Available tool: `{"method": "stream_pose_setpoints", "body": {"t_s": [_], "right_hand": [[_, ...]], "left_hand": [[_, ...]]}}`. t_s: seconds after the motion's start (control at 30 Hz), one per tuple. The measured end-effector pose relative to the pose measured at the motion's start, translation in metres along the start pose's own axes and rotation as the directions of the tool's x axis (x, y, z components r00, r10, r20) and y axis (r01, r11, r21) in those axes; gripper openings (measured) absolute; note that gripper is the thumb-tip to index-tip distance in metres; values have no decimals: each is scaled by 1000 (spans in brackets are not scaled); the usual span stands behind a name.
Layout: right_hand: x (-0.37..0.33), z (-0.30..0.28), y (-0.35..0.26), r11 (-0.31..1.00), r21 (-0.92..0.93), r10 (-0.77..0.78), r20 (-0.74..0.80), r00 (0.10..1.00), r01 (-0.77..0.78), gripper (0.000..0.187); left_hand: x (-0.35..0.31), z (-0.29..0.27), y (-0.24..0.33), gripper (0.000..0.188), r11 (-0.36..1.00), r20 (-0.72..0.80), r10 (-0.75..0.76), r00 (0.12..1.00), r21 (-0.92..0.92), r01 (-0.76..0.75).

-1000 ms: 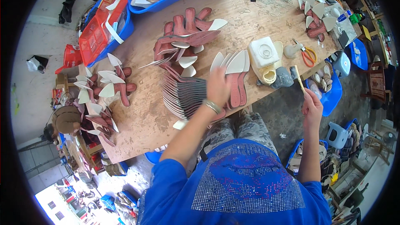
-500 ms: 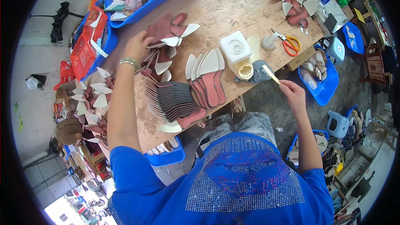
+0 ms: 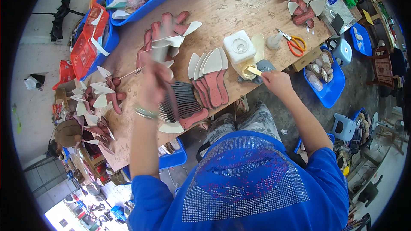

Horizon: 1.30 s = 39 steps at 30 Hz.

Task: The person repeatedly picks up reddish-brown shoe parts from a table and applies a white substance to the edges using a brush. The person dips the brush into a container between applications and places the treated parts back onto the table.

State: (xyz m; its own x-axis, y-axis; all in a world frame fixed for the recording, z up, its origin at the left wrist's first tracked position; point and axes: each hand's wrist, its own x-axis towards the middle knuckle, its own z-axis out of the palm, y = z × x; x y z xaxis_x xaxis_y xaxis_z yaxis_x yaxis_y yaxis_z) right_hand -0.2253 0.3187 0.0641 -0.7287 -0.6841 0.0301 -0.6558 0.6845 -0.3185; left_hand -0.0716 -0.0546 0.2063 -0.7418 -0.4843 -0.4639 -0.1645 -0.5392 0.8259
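My left hand (image 3: 153, 87), smeared by motion, is closed on a reddish insole piece (image 3: 172, 99) above the left end of a fanned row of dark-edged insoles (image 3: 182, 102). A blurred white tip shows just beyond the fingers. My right hand (image 3: 277, 82) pinches a pale flat stick (image 3: 254, 71), its end at the mouth of a crusted yellowish pot (image 3: 245, 71). Against that pot stands a white block-shaped container (image 3: 239, 46), and a grey cloth (image 3: 265, 65) lies under the stick. Several reddish pieces with white tips (image 3: 212, 81) overlap between my hands.
More white-tipped pieces lie in piles at the left edge (image 3: 102, 96), far middle and far right (image 3: 303, 15). Orange-handled scissors (image 3: 296, 46) rest beside a small whitish bottle (image 3: 274, 40). Blue bins (image 3: 327, 96) stand off the table's right side; red baskets (image 3: 89, 42) at the left.
My left hand has come nearer from the far pile, bringing a piece with it. My right hand has moved left, taking the stick to the pot's mouth.
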Motion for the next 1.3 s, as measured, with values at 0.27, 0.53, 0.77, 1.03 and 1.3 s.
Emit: {"method": "stream_pose_setpoints", "body": {"t_s": [0.27, 0.53, 0.77, 1.03, 1.3], "right_hand": [[16, 27, 7, 983, -143, -106, 99, 989, 120, 10], [-9, 13, 8, 983, -122, -131, 50, 990, 136, 9], [-43, -3, -5, 941, 321, 138, -65, 988, -110, 11], [-24, -58, -93, 886, 331, -232, -291, 928, 325, 13], [-2, -57, -103, 862, 289, -279, -415, 866, 416, 16]], "left_hand": [[-77, -2, -168, 61, 696, 326, -434, 840, -471, 543], [-107, -24, -162, 49, 857, 278, -455, 846, -121, 501], [-69, 1, -121, 36, 870, 252, -462, 850, -55, 489], [-95, 40, -116, 28, 860, 357, -456, 815, -60, 507], [-111, 29, -116, 28, 819, 323, -466, 824, -195, 540]]}}
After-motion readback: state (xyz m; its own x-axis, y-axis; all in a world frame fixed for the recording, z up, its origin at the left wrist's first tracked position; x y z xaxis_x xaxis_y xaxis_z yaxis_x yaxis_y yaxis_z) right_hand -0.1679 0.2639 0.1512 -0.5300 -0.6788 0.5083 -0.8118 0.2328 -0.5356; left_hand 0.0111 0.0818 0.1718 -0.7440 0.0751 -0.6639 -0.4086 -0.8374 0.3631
